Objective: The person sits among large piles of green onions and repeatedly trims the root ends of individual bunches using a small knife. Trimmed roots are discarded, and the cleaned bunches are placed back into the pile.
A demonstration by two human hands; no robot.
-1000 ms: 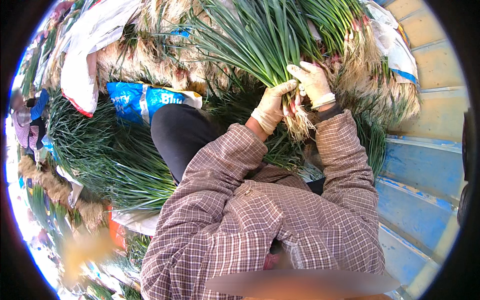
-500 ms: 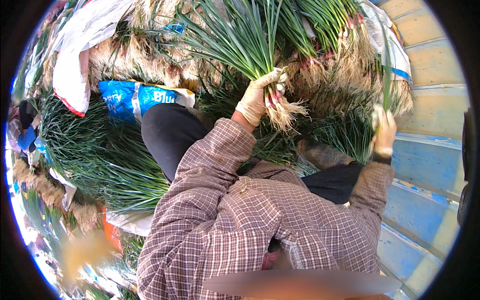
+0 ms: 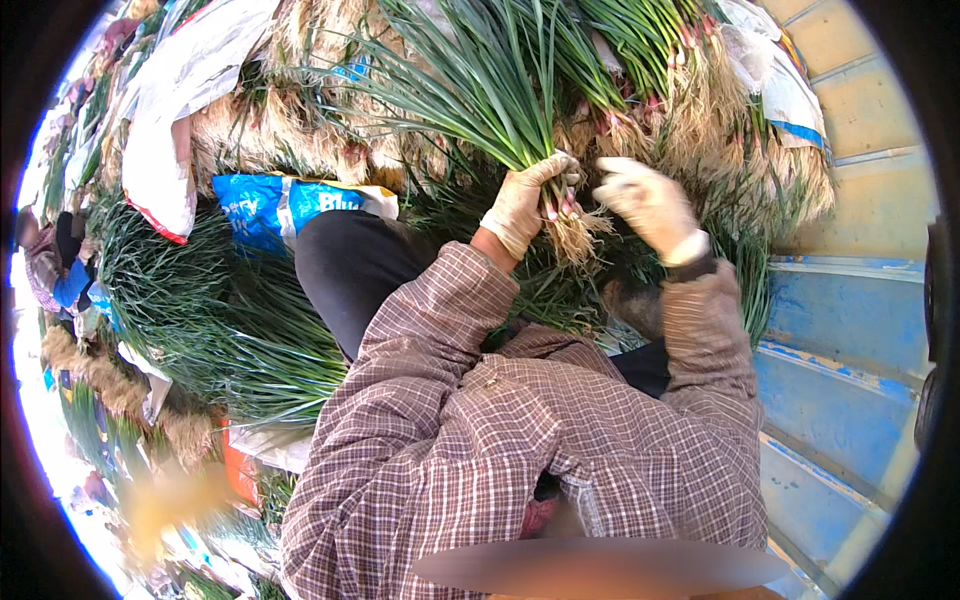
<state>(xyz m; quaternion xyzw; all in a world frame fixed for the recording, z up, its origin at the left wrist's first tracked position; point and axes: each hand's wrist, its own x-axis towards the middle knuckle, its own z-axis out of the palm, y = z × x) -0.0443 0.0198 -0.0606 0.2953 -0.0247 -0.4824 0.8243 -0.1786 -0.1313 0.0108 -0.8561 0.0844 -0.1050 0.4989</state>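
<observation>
White-gloved right hand (image 3: 650,205): brought back leftward from beside the blue-and-cream ribbed metal panels (image 3: 835,320) to just right of the bunch of long green onions with pinkish bulbs (image 3: 515,115); its fingers are blurred, and whether anything is pinched cannot be told.
White-gloved left hand (image 3: 520,205): closed around the stems, just above the bulbs.
Onion bunch: held at the far middle of the scene, leaves pointed far and left, pale stringy roots (image 3: 572,238) hung toward the near side.
Stacked green onions with long pale roots (image 3: 640,45): laid at the far right, near the bunch's leaves.
Slipping stems: thin stalks could be dropped if the left grip is loosened.
Snagged roots: good stalks could be pulled out or torn if tangled strands are caught by the right fingers.
</observation>
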